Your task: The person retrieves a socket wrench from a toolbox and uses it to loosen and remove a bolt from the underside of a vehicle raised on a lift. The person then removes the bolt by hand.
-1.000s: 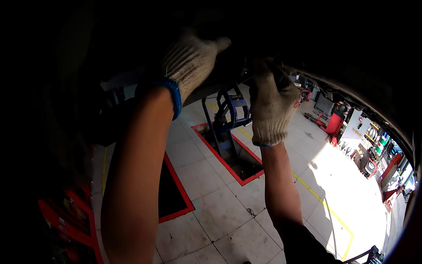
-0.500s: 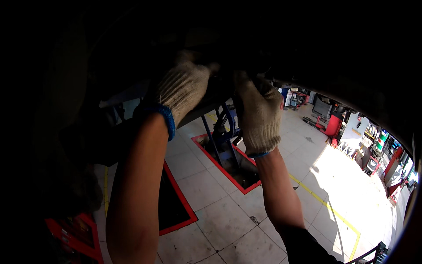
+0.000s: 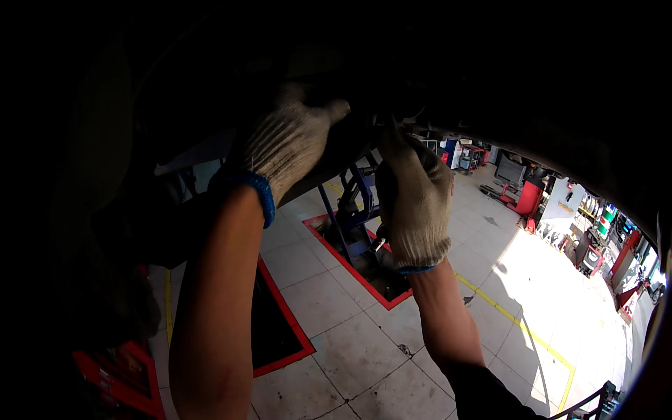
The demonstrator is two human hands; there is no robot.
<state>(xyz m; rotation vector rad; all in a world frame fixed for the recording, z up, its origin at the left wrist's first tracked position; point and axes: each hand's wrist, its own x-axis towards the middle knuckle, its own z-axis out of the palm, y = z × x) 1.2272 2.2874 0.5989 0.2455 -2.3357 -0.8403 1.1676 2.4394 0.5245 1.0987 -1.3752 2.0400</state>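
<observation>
Both my hands wear knitted off-white work gloves with blue cuffs and reach up to the dark underside of what looks like a raised vehicle (image 3: 336, 171). My left hand (image 3: 288, 148) lies against a dark part there, its thumb stretched out to the right and apart from the fingers. Shadow swallows those fingertips. To the right and slightly lower, my right hand (image 3: 418, 203) is closed, with fingers curled in and one digit pointing up toward the underside. What it grips, if anything, is too dark to see.
Below, red-framed floor pits (image 3: 301, 339) cut into the pale tiles (image 3: 364, 350), and a blue metal stand (image 3: 357, 199) rises from one. A yellow line (image 3: 504, 308) crosses the floor. Red workshop equipment (image 3: 526, 198) stands at far right. A red cart (image 3: 119, 378) is at lower left.
My right hand has dropped slightly, away from the underside, with its fingers more curled. The left hand has shifted a little, and its thumb now shows more clearly.
</observation>
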